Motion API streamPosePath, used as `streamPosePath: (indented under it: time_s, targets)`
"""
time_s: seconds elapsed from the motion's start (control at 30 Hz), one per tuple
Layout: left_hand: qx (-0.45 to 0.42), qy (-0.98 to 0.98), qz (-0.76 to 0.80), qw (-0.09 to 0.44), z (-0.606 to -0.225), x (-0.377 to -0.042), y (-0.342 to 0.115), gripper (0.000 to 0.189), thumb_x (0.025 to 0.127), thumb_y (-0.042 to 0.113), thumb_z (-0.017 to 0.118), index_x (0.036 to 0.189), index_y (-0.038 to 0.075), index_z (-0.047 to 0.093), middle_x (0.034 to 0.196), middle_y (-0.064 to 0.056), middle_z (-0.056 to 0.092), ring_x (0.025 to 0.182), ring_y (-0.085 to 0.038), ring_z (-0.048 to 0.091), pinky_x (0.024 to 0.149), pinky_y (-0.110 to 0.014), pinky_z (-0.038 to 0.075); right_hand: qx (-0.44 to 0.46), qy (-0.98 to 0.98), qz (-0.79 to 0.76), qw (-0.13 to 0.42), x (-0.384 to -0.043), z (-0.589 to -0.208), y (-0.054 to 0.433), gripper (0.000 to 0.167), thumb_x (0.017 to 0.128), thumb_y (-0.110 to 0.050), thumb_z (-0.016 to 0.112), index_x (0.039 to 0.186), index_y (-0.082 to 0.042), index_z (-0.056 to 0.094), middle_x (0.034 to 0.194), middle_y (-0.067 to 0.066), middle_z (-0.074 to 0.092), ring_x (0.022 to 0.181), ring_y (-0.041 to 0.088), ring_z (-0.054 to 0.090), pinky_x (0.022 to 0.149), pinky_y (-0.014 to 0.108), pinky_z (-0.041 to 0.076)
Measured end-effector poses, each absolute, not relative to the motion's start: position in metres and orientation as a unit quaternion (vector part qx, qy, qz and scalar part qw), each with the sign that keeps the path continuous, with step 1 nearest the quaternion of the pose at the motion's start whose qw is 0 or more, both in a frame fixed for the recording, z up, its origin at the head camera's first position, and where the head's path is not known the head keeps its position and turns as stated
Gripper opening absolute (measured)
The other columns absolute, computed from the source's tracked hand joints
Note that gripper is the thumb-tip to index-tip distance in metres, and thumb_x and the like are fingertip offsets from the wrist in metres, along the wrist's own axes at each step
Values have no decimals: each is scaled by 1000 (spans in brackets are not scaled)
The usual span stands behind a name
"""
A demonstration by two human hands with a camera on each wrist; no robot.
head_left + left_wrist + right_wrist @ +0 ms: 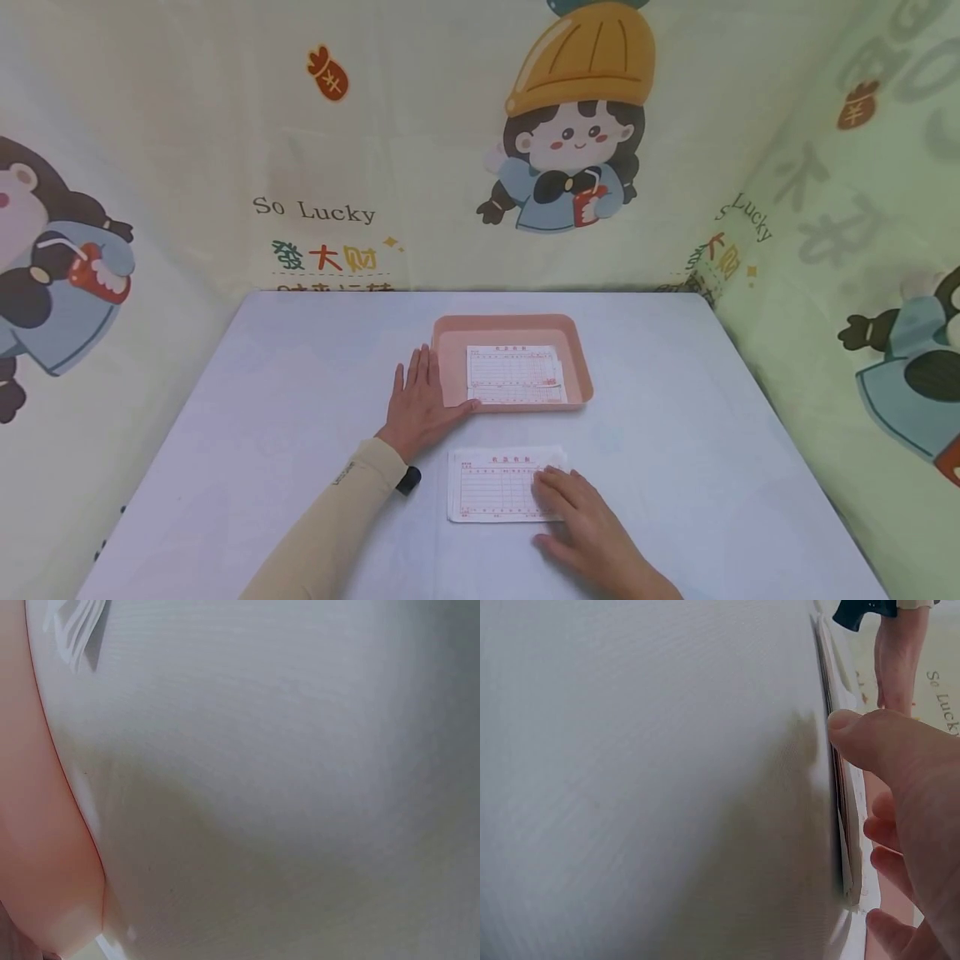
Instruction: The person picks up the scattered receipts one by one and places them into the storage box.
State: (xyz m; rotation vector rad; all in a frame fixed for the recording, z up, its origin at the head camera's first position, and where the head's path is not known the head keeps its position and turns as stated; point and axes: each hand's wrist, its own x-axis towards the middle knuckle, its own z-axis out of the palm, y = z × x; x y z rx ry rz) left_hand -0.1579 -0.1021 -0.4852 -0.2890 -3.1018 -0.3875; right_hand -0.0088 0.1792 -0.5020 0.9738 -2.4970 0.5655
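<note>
A stack of white receipt slips with red print lies on the table near the front. My right hand has its fingers relaxed over the stack's right side, thumb apart from them near the front edge. The right wrist view shows the thumb beside the layered edge of the slips. Farther back stands a shallow pink tray with more receipt slips in it. My left hand lies at the tray's front left corner, fingers straight along its left side and thumb stretched along the front rim.
A white cloth covers the table. Behind and at both sides hang pale curtains with cartoon prints and lettering. A dark band sits on the left wrist at the beige sleeve.
</note>
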Motion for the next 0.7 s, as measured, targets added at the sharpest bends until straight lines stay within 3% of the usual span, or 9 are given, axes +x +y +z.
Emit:
streamPosePath:
  time_s: [0.17, 0.47, 0.7]
  targets:
    - [-90, -988, -124, -6, -485, -158, -102, 116, 84, 81, 45, 157, -2, 11, 165, -21, 11, 155, -35, 10, 124, -56, 10, 349, -899, 194, 179, -8, -507, 179, 67, 69, -32, 86, 126, -2, 64, 133, 11, 61, 122, 29, 59, 123, 23, 14]
    - [-92, -988, -124, -6, -484, -158, -101, 116, 84, 81, 45, 157, -3, 12, 165, -22, 11, 155, -35, 10, 124, -55, 10, 358, -893, 193, 195, -8, -510, 180, 55, 69, -29, 85, 116, -5, 70, 131, 12, 63, 120, 30, 61, 122, 26, 18]
    - [-90, -988, -126, -5, -484, -158, -101, 116, 84, 80, 46, 157, -2, 12, 166, -21, 11, 155, -35, 10, 124, -55, 9, 336, -909, 171, 176, -6, -508, 178, 47, 73, -29, 85, 114, -11, 72, 129, 7, 63, 119, 26, 61, 108, 36, 37]
